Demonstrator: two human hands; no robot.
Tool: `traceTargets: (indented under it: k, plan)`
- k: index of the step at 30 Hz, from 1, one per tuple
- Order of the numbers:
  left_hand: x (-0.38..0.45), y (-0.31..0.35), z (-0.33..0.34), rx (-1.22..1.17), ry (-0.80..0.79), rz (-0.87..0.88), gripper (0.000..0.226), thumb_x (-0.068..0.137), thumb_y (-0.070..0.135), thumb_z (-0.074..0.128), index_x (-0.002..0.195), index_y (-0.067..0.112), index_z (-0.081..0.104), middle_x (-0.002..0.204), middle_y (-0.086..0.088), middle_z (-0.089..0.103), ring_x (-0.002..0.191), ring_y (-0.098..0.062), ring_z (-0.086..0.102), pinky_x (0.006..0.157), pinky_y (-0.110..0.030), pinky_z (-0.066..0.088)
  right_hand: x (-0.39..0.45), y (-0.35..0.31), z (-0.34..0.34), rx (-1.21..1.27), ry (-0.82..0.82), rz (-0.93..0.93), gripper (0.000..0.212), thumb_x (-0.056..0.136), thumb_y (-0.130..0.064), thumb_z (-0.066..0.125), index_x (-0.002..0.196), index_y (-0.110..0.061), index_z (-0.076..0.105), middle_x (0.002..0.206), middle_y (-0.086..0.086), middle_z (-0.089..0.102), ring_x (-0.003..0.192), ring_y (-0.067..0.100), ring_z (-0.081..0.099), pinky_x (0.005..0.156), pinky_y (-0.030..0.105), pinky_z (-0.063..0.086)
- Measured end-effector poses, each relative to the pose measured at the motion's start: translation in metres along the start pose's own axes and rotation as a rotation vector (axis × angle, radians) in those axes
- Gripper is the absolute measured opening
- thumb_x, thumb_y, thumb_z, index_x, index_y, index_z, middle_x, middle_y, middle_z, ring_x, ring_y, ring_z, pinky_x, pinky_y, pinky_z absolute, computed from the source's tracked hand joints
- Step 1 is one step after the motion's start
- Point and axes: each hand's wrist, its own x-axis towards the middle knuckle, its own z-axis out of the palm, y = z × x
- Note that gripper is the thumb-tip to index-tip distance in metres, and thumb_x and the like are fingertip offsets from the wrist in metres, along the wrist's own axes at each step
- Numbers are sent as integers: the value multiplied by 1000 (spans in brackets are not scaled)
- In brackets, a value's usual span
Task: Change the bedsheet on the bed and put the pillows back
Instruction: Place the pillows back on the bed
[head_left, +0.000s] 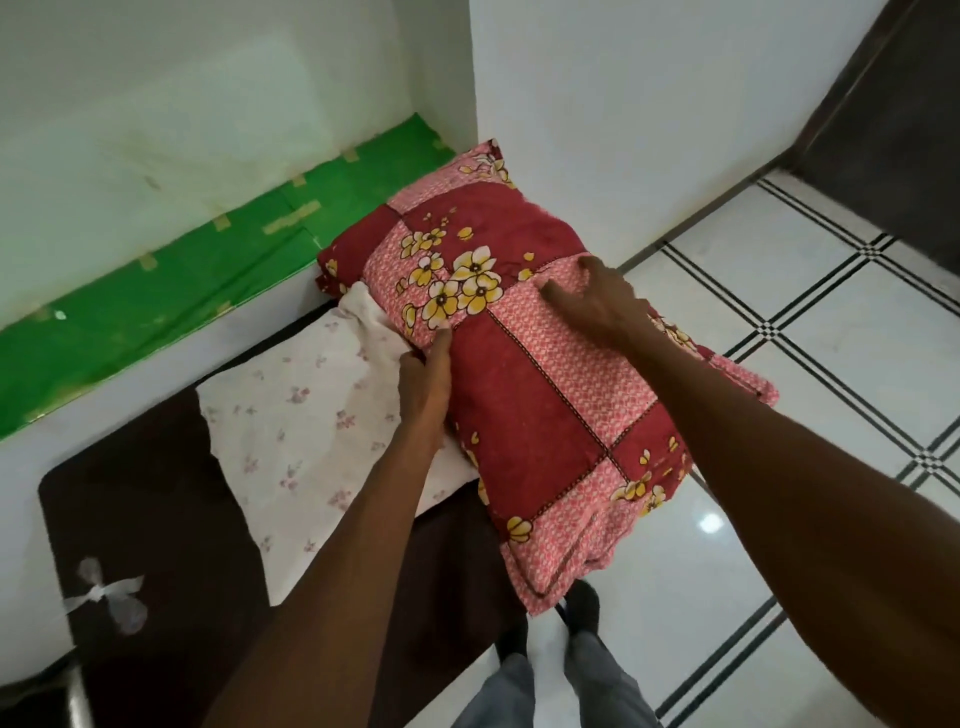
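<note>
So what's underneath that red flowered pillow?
The red pillow lies partly on a white flowered pillow, which rests on a dark surface. The left hand touches its edge and the right hand rests on top. The rest underneath is hidden.

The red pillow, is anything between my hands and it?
Nothing visible: the left hand touches the red pillow's near edge, and the right hand rests on top of it. The white pillow lies partly underneath.
</note>
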Motion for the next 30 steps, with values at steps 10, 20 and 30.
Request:
traceTargets:
  k: [10, 20, 30]
  plan:
    - [9, -2, 26, -215, 81, 51, 86, 84, 69, 63, 156, 32, 35, 147, 3, 53, 128, -20, 56, 108, -52, 48, 52, 18, -11, 303, -153, -49, 105, 64, -82, 75, 144, -18, 53, 139, 8, 62, 119, 27, 62, 103, 43, 53]
    - [-41, 21, 27, -102, 44, 282, 70, 92, 63, 59, 155, 39, 39, 146, 12, 55, 128, -10, 56, 113, -45, 46, -11, 47, -55, 755, -16, -14, 77, 82, -66, 73, 142, -23, 53, 119, -10, 66, 103, 10, 66, 89, 29, 56]
    - [-114, 21, 42, 72, -359, 479, 43, 98, 45, 61, 141, 40, 55, 133, 14, 65, 119, -9, 64, 104, -41, 52, -192, 122, -69, 1005, 353, 113, 76, 80, -70, 72, 143, -31, 56, 129, -7, 70, 111, 10, 70, 98, 36, 56]
